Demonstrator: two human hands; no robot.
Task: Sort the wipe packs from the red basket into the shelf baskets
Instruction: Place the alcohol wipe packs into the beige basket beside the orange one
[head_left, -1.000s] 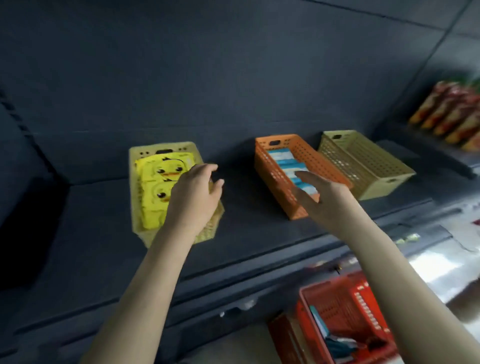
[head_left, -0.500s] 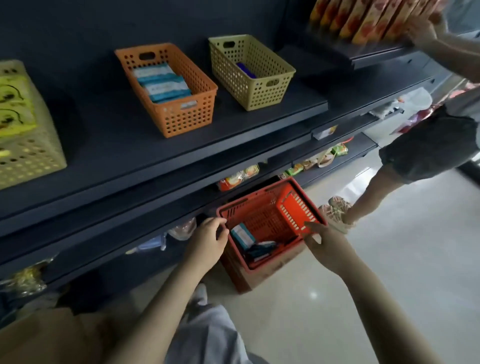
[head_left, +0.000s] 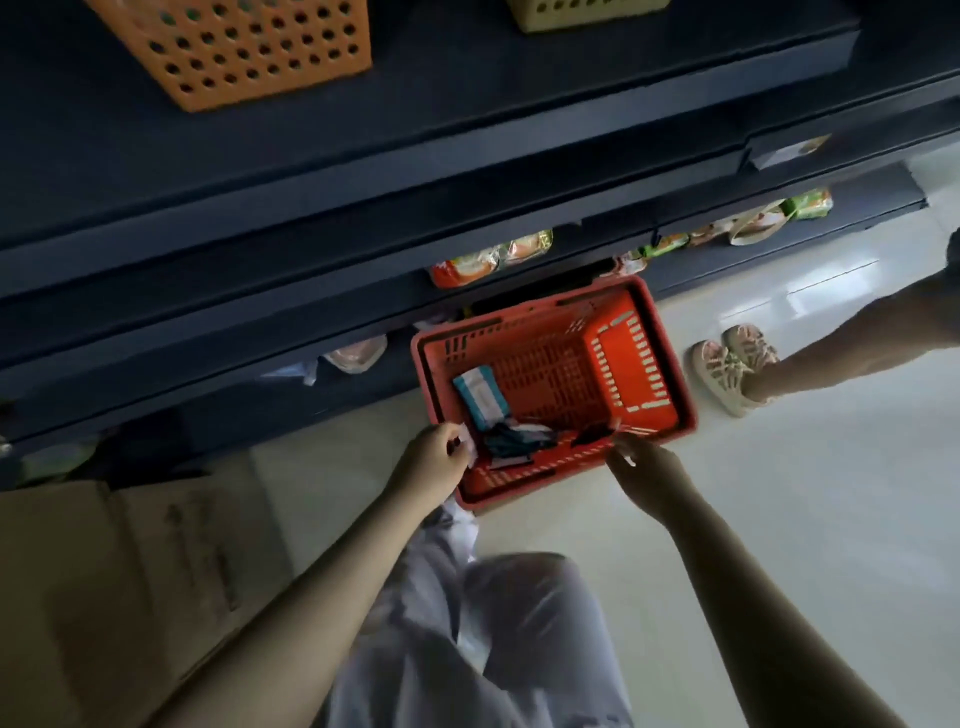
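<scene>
Red basket (head_left: 670, 364): it stands low in front of the dark shelving (head_left: 467, 156), mouth upward, right under the person's two hands.
Wipe packs: a pale blue-and-white pack (head_left: 480, 397) lies inside the basket by its left wall. A small heap of darker packs (head_left: 511, 441) lies at the near end, just beside it.
Left hand (head_left: 434, 462): it is at the basket's near left corner with the fingers curled in. Something white shows at the fingertips, perhaps a pack's edge, but the blur hides whether the grip has hold of it.
Right hand (head_left: 644, 478): it is at the near rim, right of the dark heap. The fingers reach out fairly straight and the grip is slack, with nothing in it.
Shelf baskets: the orange basket (head_left: 234, 47) and the yellow basket (head_left: 582, 13) sit on the upper shelf, well apart from the red one.
Around: snack packets (head_left: 488, 262) sit on a lower shelf, and a cardboard box (head_left: 104, 597) stands to the left. Another person's sandalled feet (head_left: 732, 364) are on the pale floor (head_left: 779, 519).
</scene>
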